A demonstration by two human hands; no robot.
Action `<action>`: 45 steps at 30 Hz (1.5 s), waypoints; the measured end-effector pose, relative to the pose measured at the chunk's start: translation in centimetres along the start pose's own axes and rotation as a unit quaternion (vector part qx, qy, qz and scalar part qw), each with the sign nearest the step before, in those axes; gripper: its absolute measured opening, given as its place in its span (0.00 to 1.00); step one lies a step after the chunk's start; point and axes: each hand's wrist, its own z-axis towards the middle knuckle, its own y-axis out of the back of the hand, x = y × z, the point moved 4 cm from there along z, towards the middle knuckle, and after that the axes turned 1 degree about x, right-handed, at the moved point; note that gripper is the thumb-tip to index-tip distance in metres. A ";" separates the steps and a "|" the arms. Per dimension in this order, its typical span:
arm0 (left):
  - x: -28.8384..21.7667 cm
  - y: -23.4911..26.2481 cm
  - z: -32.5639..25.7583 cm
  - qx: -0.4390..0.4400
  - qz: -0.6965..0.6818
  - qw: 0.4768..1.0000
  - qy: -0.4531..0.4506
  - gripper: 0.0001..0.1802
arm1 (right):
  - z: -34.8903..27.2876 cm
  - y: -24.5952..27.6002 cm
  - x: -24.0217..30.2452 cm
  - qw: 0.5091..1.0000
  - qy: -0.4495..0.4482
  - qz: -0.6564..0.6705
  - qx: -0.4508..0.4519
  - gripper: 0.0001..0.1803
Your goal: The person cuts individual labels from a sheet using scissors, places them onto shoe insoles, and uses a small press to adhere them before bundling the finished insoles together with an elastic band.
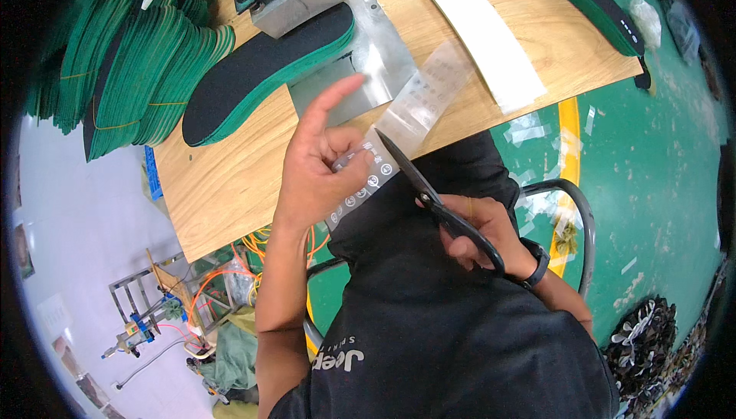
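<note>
A translucent strip with rows of white printed marks point(386, 167) hangs past the table's front edge, running back onto the tabletop. My left hand point(318, 162) pinches it between thumb and curled fingers, the index finger stretched out. Black scissors point(409, 171) are in my right hand point(489, 227), fingers through the handles. Their blades point up and left, with the tips at the strip beside my left thumb. Whether the blades have strip between them I cannot tell.
On the wooden table point(230, 212) lie black-and-green insoles point(268, 74), with tall banded stacks point(153, 74) at left. A metal plate and block point(299, 5) stand behind; a white curved strip point(479, 28) is to the right. Scraps point(529, 131) litter the green floor near a chair frame point(586, 227).
</note>
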 end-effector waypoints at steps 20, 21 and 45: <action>-1.1 -3.8 -2.1 0.055 0.038 0.993 -0.099 0.36 | 1.2 11.2 22.0 0.418 0.283 -0.778 -0.374 0.24; -1.1 -3.3 -2.5 0.017 -0.005 0.994 -0.112 0.36 | 1.2 9.2 21.6 0.436 0.335 -0.755 -0.358 0.24; -5.2 14.2 6.2 -0.043 0.532 0.835 -0.135 0.39 | 13.0 -4.0 11.5 0.986 0.066 -0.116 -0.100 0.19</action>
